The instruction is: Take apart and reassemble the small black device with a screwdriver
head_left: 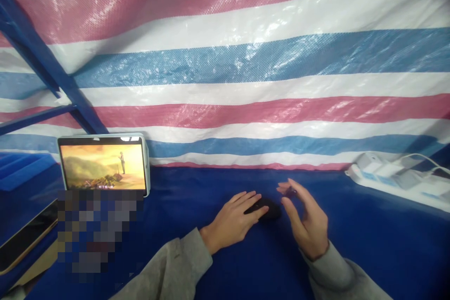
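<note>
The dark rounded object (271,210) lies on the blue surface (211,180), under the spread fingers (250,202) of my left hand (232,219). Just beside it my right hand (311,225) curves, and I can't tell whether those fingers grip anything.

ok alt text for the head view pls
A person's left hand rests on a dark rounded object on a blue tabletop, the half-curled right hand beside it. A lit tablet stands at left, a white power strip at right, striped sheeting behind.
</note>
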The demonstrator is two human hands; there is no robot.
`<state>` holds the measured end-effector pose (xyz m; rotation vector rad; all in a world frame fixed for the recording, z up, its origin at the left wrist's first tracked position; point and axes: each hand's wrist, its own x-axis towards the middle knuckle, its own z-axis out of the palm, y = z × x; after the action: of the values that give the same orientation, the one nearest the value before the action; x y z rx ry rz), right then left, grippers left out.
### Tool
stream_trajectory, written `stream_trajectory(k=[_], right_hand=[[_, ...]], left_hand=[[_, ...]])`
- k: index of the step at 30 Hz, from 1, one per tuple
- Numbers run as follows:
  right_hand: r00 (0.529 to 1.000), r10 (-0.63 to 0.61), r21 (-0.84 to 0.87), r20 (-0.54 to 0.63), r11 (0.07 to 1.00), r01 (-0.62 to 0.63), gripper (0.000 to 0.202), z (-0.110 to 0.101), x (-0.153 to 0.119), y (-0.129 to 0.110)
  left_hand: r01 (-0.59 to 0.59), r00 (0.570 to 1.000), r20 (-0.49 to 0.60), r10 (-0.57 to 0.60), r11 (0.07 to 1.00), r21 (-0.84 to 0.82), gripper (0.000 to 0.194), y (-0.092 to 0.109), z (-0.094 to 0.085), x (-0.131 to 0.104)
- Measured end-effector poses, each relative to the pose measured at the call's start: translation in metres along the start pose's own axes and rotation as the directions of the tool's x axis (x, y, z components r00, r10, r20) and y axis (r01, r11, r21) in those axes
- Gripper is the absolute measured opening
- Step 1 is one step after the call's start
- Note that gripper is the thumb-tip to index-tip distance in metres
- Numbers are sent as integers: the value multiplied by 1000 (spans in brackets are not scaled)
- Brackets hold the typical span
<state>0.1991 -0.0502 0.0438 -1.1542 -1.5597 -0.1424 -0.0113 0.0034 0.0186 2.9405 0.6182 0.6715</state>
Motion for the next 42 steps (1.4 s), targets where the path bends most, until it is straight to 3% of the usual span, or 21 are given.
stream_trajectory(k=[4, 9, 14, 20, 24, 27, 32, 35, 38, 42], right_hand=[[996, 26, -41, -89, 999, -30, 45, 0, 0, 2], [995, 94, 21, 17, 995, -94, 48, 0, -1, 1], [998, 16, -59, -54, 998, -20, 43, 0, 3, -1], [992, 126, -30, -12, 992, -126, 49, 1, 1, 5], [990, 54, -99, -128, 993, -67, 40, -1, 2, 4], [992, 4, -100, -127, 995, -17, 42, -1, 4, 0], [982, 112, -125, -154, 983, -132, 44, -1, 7, 1], [978, 32, -203, -208, 976, -75, 42, -1, 9, 3], [989, -25, -158, -145, 988, 2, 47, -2, 7, 1], [1000, 10, -50, -26, 999, -11, 52, -1, 4, 1]], left_hand=[[3, 1000, 2, -3, 1000, 1, 41, 0, 0, 0], [6, 1000, 9, -6, 1000, 0, 42, -1, 1, -1], [5, 1000, 11, -5, 1000, -6, 41, -1, 2, -1], [8, 1000, 17, -8, 1000, 4, 40, 1, 0, 0], [9, 1000, 19, -9, 1000, 8, 40, 0, 0, -1], [13, 1000, 17, -13, 1000, 2, 41, 0, 0, -1], [3, 1000, -2, -3, 1000, -3, 40, -1, 2, -1], [1, 1000, -7, -1, 1000, -3, 40, -1, 2, -1], [4, 1000, 1, -4, 1000, -3, 40, 0, 2, -1], [-2, 1000, -1, 2, 1000, -4, 40, 0, 2, 0]])
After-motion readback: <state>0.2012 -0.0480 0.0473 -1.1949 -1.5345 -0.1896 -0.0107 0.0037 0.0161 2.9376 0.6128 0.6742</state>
